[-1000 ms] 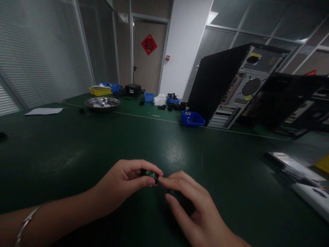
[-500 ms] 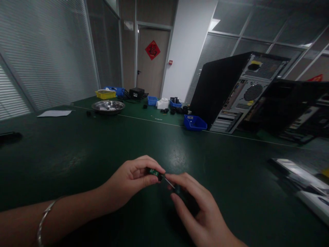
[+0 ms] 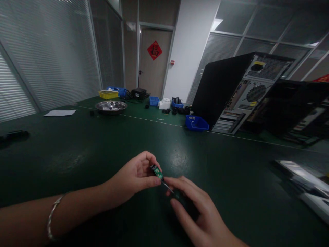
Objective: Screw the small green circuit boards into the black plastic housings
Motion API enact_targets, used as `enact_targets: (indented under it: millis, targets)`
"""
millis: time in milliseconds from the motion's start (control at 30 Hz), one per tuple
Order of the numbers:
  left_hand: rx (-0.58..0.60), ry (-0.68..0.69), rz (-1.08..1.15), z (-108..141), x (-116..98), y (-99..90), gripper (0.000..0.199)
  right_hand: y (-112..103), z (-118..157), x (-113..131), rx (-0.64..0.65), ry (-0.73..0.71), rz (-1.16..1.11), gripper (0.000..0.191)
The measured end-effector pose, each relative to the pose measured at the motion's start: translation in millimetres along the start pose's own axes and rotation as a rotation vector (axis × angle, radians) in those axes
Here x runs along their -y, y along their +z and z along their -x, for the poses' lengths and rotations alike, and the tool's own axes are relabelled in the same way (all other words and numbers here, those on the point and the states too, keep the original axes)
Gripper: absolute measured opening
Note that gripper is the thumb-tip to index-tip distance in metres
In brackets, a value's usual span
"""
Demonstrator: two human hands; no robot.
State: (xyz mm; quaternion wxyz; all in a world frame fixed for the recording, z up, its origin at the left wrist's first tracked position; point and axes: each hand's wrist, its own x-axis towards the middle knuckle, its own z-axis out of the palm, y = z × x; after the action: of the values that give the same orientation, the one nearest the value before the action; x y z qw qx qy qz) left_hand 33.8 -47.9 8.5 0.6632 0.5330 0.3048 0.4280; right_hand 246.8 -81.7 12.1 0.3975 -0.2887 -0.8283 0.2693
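Observation:
Between the thumb and fingers of my left hand [image 3: 138, 173] is a small green circuit board [image 3: 157, 172], tilted with its printed face showing. My right hand [image 3: 196, 206] is closed around a screwdriver [image 3: 168, 187], whose thin metal shaft points up and left. The shaft's tip meets the lower end of the board, near my left thumb. Most of the screwdriver's dark handle is hidden in the right palm. Both hands are above the green tabletop.
A blue bin [image 3: 196, 123] stands beside a black computer tower [image 3: 228, 92] at the right. A metal bowl [image 3: 111, 111], a paper sheet [image 3: 60, 113] and a yellow tray [image 3: 108, 95] lie farther back left. A white and silver device [image 3: 303, 178] lies at the right edge.
My left hand has turned the circuit board, so more of its green face shows and it slopes down towards the screwdriver. The view has shifted slightly.

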Motion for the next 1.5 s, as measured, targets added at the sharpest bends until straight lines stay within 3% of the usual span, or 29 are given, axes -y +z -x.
enact_targets:
  millis: [300,400,533,700,900,1033,1267,1500]
  targets:
    - [0.077,0.020,0.102,2.3,4.4,0.7,0.042,2.6,-1.1,1.0,0.008,0.014,-0.013,0.051]
    - [0.058,0.022,0.003,2.5,6.3,-2.5,0.033,1.1,0.4,-4.0,-0.005,0.050,0.011,0.049]
    - [0.088,0.001,-0.172,3.6,5.0,-4.7,0.035,0.0,1.0,-8.8,-0.009,0.127,0.004,0.038]
    - [0.164,0.099,-0.370,7.0,-0.2,-0.7,0.035,-0.1,-2.0,-5.1,0.040,0.123,-0.031,0.036]
    - [0.030,0.082,-0.654,7.7,-4.3,-0.5,0.029,-0.8,-2.6,-3.7,0.052,0.136,-0.023,0.036]
    - [0.031,0.202,-0.791,8.1,-9.1,-2.0,0.022,-1.1,-1.9,-4.9,0.030,0.141,-0.022,0.035]
    - [0.083,0.315,-0.894,9.1,-7.9,-3.9,0.023,-0.9,-2.7,-5.8,0.063,0.158,-0.023,0.034]
    - [0.113,0.330,-0.921,8.7,-7.9,-4.4,0.023,-1.4,-1.0,-5.9,0.070,0.157,-0.030,0.034]
